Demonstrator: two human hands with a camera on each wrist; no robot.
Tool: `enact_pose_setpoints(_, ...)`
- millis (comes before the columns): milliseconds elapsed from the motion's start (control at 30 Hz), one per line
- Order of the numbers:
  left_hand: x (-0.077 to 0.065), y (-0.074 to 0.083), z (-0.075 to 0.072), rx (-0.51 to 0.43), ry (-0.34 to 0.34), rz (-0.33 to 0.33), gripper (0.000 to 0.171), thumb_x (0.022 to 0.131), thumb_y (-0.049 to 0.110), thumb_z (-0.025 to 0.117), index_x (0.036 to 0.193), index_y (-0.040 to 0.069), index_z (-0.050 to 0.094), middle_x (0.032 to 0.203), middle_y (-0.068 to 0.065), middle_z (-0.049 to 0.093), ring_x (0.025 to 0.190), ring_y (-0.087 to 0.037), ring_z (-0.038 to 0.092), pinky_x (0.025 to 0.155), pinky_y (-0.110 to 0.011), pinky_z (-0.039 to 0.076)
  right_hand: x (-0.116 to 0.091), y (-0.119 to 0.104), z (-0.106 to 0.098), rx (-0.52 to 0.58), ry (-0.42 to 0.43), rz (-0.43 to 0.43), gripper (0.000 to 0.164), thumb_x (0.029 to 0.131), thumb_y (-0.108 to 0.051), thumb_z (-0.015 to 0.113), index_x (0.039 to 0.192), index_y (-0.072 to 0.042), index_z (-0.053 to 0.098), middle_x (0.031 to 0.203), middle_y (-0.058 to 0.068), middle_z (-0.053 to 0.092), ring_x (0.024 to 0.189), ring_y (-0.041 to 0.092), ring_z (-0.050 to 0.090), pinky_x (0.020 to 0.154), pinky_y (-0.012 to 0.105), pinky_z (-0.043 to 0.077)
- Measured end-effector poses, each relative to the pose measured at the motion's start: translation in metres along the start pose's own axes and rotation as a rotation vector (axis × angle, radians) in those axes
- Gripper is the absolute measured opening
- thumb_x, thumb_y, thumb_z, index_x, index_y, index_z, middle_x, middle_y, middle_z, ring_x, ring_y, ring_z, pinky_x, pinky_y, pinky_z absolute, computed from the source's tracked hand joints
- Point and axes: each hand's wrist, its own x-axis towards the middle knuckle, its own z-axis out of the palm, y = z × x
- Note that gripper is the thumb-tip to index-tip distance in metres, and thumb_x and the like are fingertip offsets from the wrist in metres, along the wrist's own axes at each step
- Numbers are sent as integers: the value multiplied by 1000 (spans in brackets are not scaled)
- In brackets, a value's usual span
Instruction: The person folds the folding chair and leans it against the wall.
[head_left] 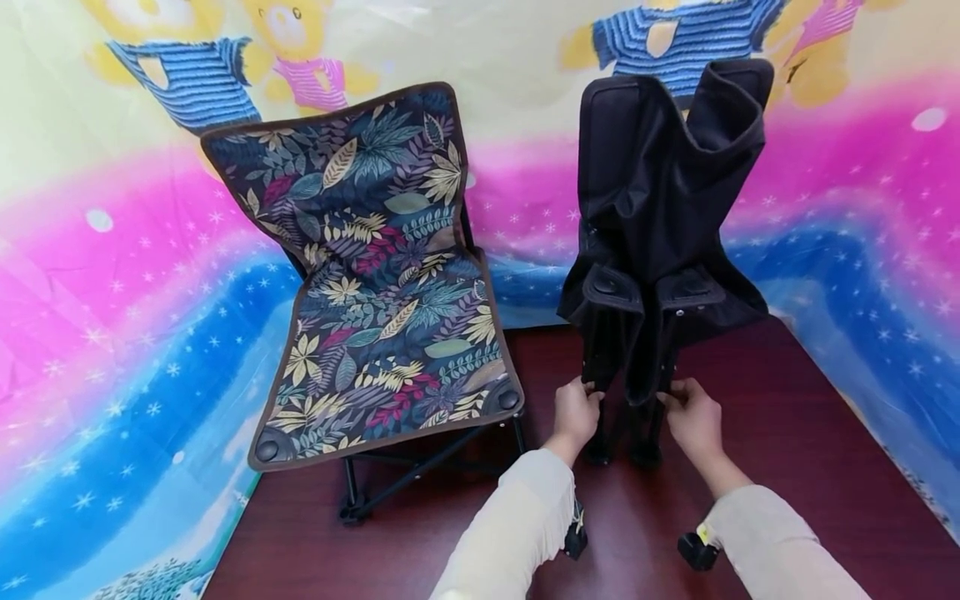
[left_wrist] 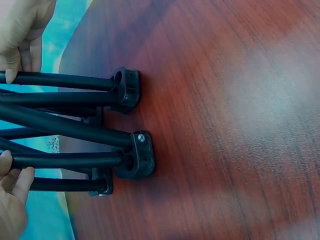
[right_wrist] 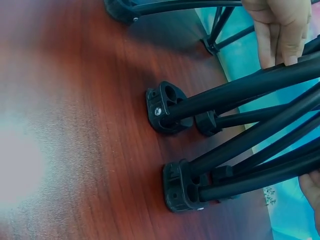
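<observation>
A black folding chair (head_left: 660,183) stands partly folded, its fabric bunched and its legs drawn close together. My left hand (head_left: 576,414) pinches one of its front legs, thumb and fingers on the black tube in the left wrist view (left_wrist: 65,160). On the other front leg my right hand (head_left: 693,421) has a pinch grip, low on the tube. Both wrist views show the plastic feet (left_wrist: 135,155) of the legs at the wood surface; in the right wrist view, one foot (right_wrist: 182,185) stands beside another.
To the left, an unfolded chair (head_left: 390,325) with leaf-patterned fabric stands on the dark red wooden table (head_left: 420,542). Behind hangs a colourful backdrop (head_left: 517,192) with cartoon bears. Wrist cameras (head_left: 697,550) hang below the sleeves.
</observation>
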Motion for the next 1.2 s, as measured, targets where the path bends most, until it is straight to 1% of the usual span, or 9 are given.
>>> enact_pose_setpoints(167,4,-1,0,41,-3,-23,3,76,7,63,79,6,64,76,0,66,74,-7,59,63,-17,46,6,1,5,4,11,3,3,77,0,60,80,2,59,72,16,61,55,12,47,46,16,33)
enact_pose_setpoints(267,6,-2,2,6,7,-43,3,76,7,63,78,6,64,76,0,66,74,-6,58,63,-16,45,8,1,6,11,16,10,4,77,0,61,80,3,61,72,16,61,54,10,46,45,15,33)
enact_pose_setpoints(400,8,-3,5,-45,56,-63,3,74,6,65,77,4,65,73,-1,66,72,-4,58,62,-13,44,11,1,7,26,22,30,5,77,-1,61,80,3,63,72,17,62,53,4,44,45,14,32)
enact_pose_setpoints(500,10,-2,7,-22,94,-73,5,73,6,66,77,4,67,73,-1,66,72,-6,59,61,-14,45,13,1,8,27,33,46,6,77,-1,61,81,3,64,72,17,62,52,0,42,45,14,32)
enact_pose_setpoints(633,12,1,9,59,126,-96,5,73,10,66,77,7,69,73,-1,66,72,-10,60,61,-19,47,16,1,10,14,61,54,7,77,-3,62,81,2,65,74,16,63,54,0,43,47,13,32)
enact_pose_setpoints(867,16,4,11,122,149,-140,6,73,14,67,70,9,68,69,1,65,68,-12,60,58,-21,47,16,-1,13,9,131,79,7,75,-4,64,79,2,65,73,16,63,52,-5,39,46,13,30)
enact_pose_setpoints(933,17,4,11,125,162,-150,6,72,14,68,69,10,69,69,2,65,67,-11,60,58,-20,46,15,-3,15,13,152,88,8,75,-4,65,78,2,65,73,16,63,52,-2,41,47,13,31)
enact_pose_setpoints(1033,18,5,12,113,195,-165,5,70,13,69,67,10,69,68,3,64,66,-11,60,56,-20,46,15,-6,19,12,181,105,8,75,-4,64,77,3,64,72,17,63,57,10,50,51,14,33)
enact_pose_setpoints(1200,19,9,15,45,265,-203,4,68,9,70,65,7,69,65,1,64,62,-11,59,53,-19,45,17,-10,23,21,197,128,11,76,-4,62,80,6,64,75,20,62,67,28,56,59,26,39)
